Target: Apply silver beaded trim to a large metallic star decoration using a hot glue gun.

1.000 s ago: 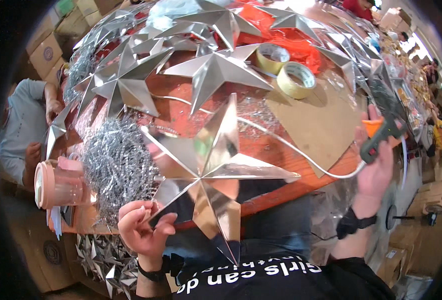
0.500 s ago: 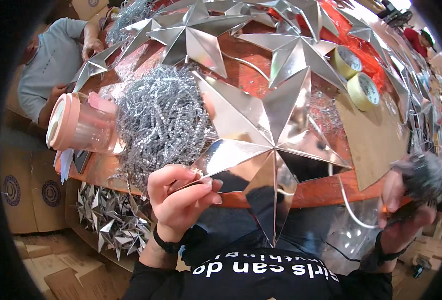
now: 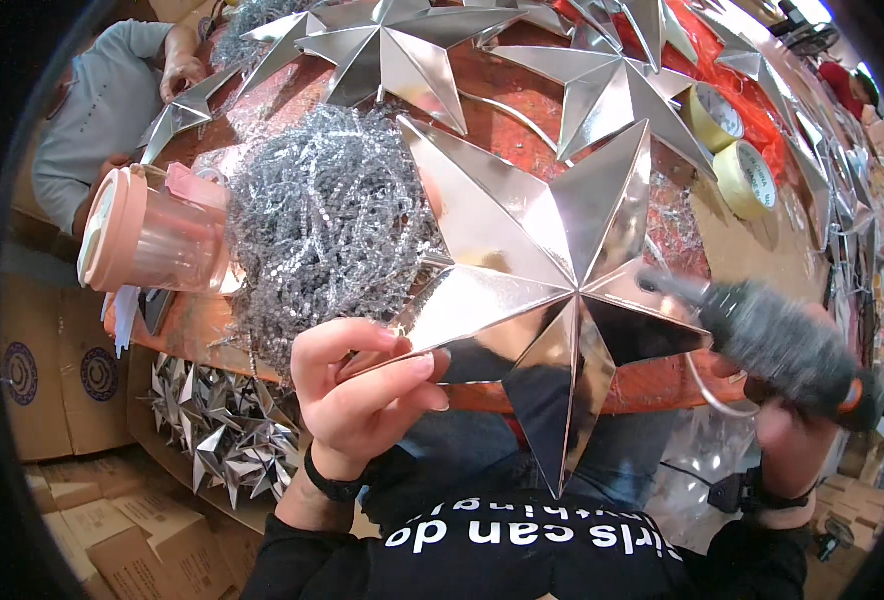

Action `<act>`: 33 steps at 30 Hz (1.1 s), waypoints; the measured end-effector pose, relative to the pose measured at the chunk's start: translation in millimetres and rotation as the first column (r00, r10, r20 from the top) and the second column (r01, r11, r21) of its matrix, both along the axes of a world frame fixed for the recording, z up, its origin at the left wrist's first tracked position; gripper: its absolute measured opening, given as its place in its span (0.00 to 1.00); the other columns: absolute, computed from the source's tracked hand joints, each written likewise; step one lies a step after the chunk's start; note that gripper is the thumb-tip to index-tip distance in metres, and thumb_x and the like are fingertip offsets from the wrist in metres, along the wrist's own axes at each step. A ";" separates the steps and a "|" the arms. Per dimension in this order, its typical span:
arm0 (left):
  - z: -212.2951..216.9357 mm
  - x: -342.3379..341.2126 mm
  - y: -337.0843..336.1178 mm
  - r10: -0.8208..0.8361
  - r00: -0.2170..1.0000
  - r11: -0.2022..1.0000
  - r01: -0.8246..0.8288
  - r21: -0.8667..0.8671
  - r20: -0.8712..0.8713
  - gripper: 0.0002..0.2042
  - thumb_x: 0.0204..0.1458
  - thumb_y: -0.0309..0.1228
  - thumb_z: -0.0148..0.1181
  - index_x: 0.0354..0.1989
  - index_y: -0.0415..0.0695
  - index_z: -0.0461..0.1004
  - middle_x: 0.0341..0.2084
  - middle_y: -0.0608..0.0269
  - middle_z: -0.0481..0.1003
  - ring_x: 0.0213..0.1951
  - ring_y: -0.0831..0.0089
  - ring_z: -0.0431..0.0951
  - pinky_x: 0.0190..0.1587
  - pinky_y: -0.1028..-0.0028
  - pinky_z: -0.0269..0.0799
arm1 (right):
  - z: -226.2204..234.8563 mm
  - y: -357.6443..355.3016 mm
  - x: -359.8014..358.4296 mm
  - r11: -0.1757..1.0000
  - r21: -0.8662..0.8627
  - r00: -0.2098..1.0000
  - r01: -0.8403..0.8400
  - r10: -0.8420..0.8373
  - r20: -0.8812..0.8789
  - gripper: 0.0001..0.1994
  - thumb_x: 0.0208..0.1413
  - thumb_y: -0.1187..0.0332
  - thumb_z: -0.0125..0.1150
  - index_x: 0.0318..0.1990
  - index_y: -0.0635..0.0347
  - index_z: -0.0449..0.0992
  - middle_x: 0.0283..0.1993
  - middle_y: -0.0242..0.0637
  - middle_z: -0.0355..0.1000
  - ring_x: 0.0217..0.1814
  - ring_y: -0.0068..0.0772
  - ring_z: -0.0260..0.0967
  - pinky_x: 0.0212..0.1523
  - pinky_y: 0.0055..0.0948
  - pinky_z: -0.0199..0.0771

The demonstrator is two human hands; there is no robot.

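A large, shiny silver star (image 3: 572,250) with folded points is held over the near side of the table. My left hand (image 3: 362,390) pinches its lower-left point between thumb and fingers. A small pale bit shows at those fingertips, too small to name. My right hand (image 3: 792,420) is wrapped round a dark, film-covered hand tool (image 3: 792,345) with a narrow nozzle and an orange ring toward its rear. The nozzle tip lies over the star's right-hand point; whether it touches cannot be made out. Beside the star's left edge sits a heap of silver bead strands (image 3: 327,215).
A pink-lidded clear tub (image 3: 162,230) lies at the table's left. Other silver stars (image 3: 382,45) cover the far side. Two tape rolls (image 3: 742,180) rest near brown cardboard (image 3: 762,245). Below left, a box holds small stars (image 3: 227,430). Someone in grey (image 3: 102,120) works at far left.
My right hand has brought the tool in from the right, its nozzle swinging leftward over the star. The star has shifted slightly right, still in my left hand.
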State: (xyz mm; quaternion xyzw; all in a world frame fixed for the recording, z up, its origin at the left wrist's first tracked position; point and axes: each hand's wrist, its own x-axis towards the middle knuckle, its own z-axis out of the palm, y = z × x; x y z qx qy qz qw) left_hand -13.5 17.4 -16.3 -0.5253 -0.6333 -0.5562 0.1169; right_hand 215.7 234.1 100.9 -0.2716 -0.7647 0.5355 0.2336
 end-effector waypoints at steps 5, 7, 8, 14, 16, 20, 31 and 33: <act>-1.3 -1.8 -0.3 0.032 0.998 0.999 -0.032 0.003 -0.058 0.14 0.45 0.33 0.73 0.40 0.48 0.78 0.39 0.61 0.66 0.32 0.78 0.72 0.32 0.82 0.74 | -4.7 16.9 1.3 0.916 0.344 0.976 -0.205 0.164 0.145 0.42 0.37 0.27 0.63 0.36 0.65 0.71 0.38 0.44 0.74 0.40 0.36 0.74 0.40 0.32 0.74; -2.0 -2.2 -0.1 0.052 0.998 0.999 -0.051 0.016 -0.020 0.14 0.46 0.34 0.73 0.40 0.48 0.77 0.40 0.60 0.65 0.33 0.77 0.71 0.32 0.81 0.73 | -5.2 16.3 0.9 0.911 0.378 0.982 -0.168 0.120 0.149 0.42 0.38 0.26 0.61 0.34 0.65 0.71 0.35 0.44 0.73 0.38 0.37 0.74 0.37 0.32 0.73; -2.5 -2.3 0.2 0.061 0.998 0.998 -0.061 0.028 -0.001 0.14 0.46 0.34 0.72 0.41 0.48 0.77 0.40 0.60 0.65 0.33 0.77 0.71 0.32 0.81 0.72 | -5.3 15.1 0.0 0.917 0.380 0.989 -0.122 0.082 0.121 0.42 0.39 0.25 0.60 0.33 0.65 0.71 0.34 0.43 0.73 0.37 0.37 0.74 0.36 0.32 0.73; -3.0 -2.2 -1.6 0.062 0.998 0.998 -0.062 0.005 0.013 0.16 0.48 0.35 0.71 0.43 0.48 0.73 0.41 0.60 0.64 0.36 0.76 0.71 0.34 0.80 0.72 | -2.2 22.0 -12.2 0.787 0.556 0.963 -0.269 0.224 0.149 0.28 0.33 0.43 0.73 0.30 0.60 0.76 0.31 0.40 0.77 0.34 0.39 0.77 0.36 0.32 0.75; -3.1 -1.9 -1.4 0.056 0.998 0.998 -0.056 0.007 0.021 0.16 0.48 0.35 0.71 0.43 0.48 0.73 0.41 0.60 0.64 0.36 0.75 0.71 0.35 0.80 0.72 | -3.0 24.6 -14.5 0.744 0.608 0.961 -0.278 0.216 0.175 0.29 0.30 0.43 0.74 0.30 0.60 0.76 0.30 0.40 0.76 0.33 0.39 0.76 0.35 0.32 0.75; -2.7 -1.7 -0.4 0.044 0.998 0.999 -0.045 0.021 0.044 0.15 0.49 0.34 0.70 0.42 0.47 0.73 0.40 0.60 0.64 0.36 0.75 0.71 0.35 0.80 0.72 | -5.9 24.2 -12.8 0.680 0.687 0.967 -0.255 0.160 0.200 0.30 0.27 0.42 0.75 0.30 0.58 0.76 0.28 0.38 0.74 0.30 0.39 0.74 0.32 0.32 0.72; -2.3 -2.0 0.6 0.082 0.997 0.997 -0.082 0.011 0.010 0.13 0.50 0.33 0.70 0.41 0.47 0.74 0.40 0.59 0.65 0.34 0.75 0.70 0.34 0.80 0.71 | -0.7 27.2 -11.4 0.730 0.429 0.845 -0.532 0.487 0.221 0.28 0.38 0.40 0.69 0.26 0.61 0.73 0.20 0.34 0.67 0.22 0.35 0.67 0.23 0.29 0.63; -2.1 -1.8 0.4 0.082 0.996 0.997 -0.082 0.006 0.022 0.13 0.50 0.32 0.69 0.41 0.46 0.74 0.40 0.59 0.65 0.33 0.75 0.70 0.34 0.80 0.71 | -5.3 23.5 -10.2 0.657 0.574 0.848 -0.489 0.513 0.135 0.31 0.37 0.38 0.69 0.26 0.62 0.73 0.21 0.37 0.70 0.24 0.37 0.70 0.24 0.29 0.67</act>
